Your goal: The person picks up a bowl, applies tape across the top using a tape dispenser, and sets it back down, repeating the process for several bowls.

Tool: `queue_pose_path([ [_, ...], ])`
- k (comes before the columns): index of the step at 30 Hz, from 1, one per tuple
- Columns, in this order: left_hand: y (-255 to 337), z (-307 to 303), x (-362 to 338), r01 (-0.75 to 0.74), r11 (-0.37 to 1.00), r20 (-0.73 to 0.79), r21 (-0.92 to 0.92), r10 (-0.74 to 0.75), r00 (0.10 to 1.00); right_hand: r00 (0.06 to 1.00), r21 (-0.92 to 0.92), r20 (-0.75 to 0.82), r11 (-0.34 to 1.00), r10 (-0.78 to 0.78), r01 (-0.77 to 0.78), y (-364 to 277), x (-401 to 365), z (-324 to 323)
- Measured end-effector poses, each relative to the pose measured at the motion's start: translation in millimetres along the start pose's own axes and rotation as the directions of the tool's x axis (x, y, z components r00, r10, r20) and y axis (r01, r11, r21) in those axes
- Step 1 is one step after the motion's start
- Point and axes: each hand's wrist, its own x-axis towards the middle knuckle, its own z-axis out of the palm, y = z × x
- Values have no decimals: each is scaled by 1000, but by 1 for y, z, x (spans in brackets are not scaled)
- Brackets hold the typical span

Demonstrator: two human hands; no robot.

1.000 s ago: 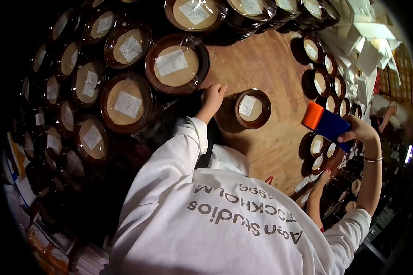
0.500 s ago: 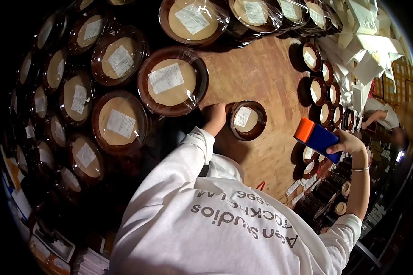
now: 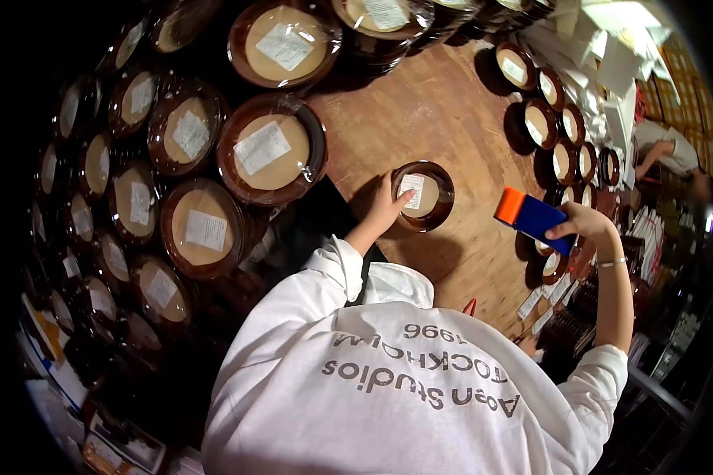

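My left hand (image 3: 384,207) grips the near-left rim of a small brown bowl (image 3: 432,198) that is wrapped in film with a white label on top. The bowl stands alone on the wooden tabletop (image 3: 444,111). My right hand (image 3: 586,227) is raised over the right side of the table and holds a blue handheld device with an orange end (image 3: 531,214), orange end pointing left toward the bowl. My white printed shirt (image 3: 420,380) fills the lower part of the view.
Several large film-wrapped brown bowls with labels (image 3: 269,150) crowd the left and far side. Small labelled bowls (image 3: 566,127) line the right edge, next to white paper boxes (image 3: 610,63). Another person (image 3: 673,154) bends at the far right. Loose labels (image 3: 543,305) lie near me.
My left hand moved right from beside the bowl onto its rim. My right hand with the blue device has drifted left and slightly lower. The view shifted, so the bowls slid left.
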Motion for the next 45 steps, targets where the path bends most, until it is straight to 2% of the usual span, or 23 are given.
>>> queue_pose_path([
  [1, 1, 0, -2, 19, 1000, 25, 7, -20, 999, 999, -37, -50, 999, 14, -16, 10, 5, 2],
  [2, 1, -2, -2, 64, 998, 49, 9, -64, 997, 990, -38, -71, 992, 118, -121, 14, 11, 4],
  [4, 20, -9, -6, 199, 978, 58, 63, -202, 978, 991, -36, -31, 991, 128, -129, 19, 21, 11],
  [5, 38, -14, -14, 185, 980, 80, 78, -191, 978, 989, -52, -28, 988, 144, -145, 23, 26, 14],
  [6, 58, -22, -24, -115, 902, 111, 415, 75, 991, 992, -111, -54, 986, 117, -123, 34, 36, 17],
  [7, 68, -23, -27, -387, 634, 230, 670, 317, 920, 993, -169, -83, 980, 90, -103, 40, 43, 19],
  [8, 57, -18, -28, -634, 540, 483, 553, 413, 772, 992, -136, -55, 984, 111, -118, 44, 46, 22],
  [9, 66, -9, -35, -702, 370, 628, 608, 316, 711, 993, -32, 23, 993, 113, -112, 53, 51, 24],
  [11, 68, 9, -34, -727, 223, 706, 649, 181, 685, 999, -55, -27, 997, 46, -47, 67, 58, 33],
  [13, 67, 17, -24, -719, 191, 714, 668, 105, 692, 998, 116, 42, 992, 37, -42, 76, 63, 47],
  [14, 67, 22, -19, -694, 170, 699, 700, 33, 714, 997, 85, 32, 994, 63, -66, 78, 63, 50],
  [15, 51, 21, -15, -698, 145, 694, 702, 82, 715, 995, 53, 26, 994, 92, -94, 73, 57, 55],
  [17, 32, 17, -10, -754, -30, 742, 657, 207, 638, 998, 67, 14, 996, 58, -58, 100, 71, 63],
  [18, 41, 14, -4, -764, -46, 755, 644, 203, 624, 999, 181, 51, 983, 19, -28, 108, 72, 68],
  [19, 56, 9, -1, -802, -18, 798, 598, 105, 593, 996, 296, 88, 955, -24, -3, 118, 75, 76],
  [20, 66, 6, -1, -833, 20, 833, 552, 1, 553, 996, 262, 59, 964, -66, 48, 135, 87, 84],
  [24, 58, -3, 12, -890, 126, 894, 438, 44, 446, 993, 421, 39, 903, -109, 83, 146, 90, 126],
  [27, 60, -4, 19, -916, 120, 922, 383, 17, 388, 980, 505, -26, 843, -199, 185, 164, 105, 164],
  [31, 63, -6, 27, -941, 94, 946, 324, -67, 319, 980, 596, 17, 788, -200, 151, 167, 96, 191],
  [32, 61, -6, 27, -942, 104, 947, 320, -72, 314, 971, 578, -34, 788, -238, 213, 164, 84, 193],
  [38, 64, -6, 28, -950, 83, 953, 302, -58, 297, 951, 528, -247, 798, -184, 292, 193, 71, 224],
  [43, 79, 1, 20, -950, 69, 950, 304, -100, 296, 963, 451, -266, 877, -45, 166, 166, 94, 215],
  [45, 96, 11, 6, -917, 156, 928, 367, -127, 350, 948, 320, -318, 938, -24, 131, 148, 110, 206],
])
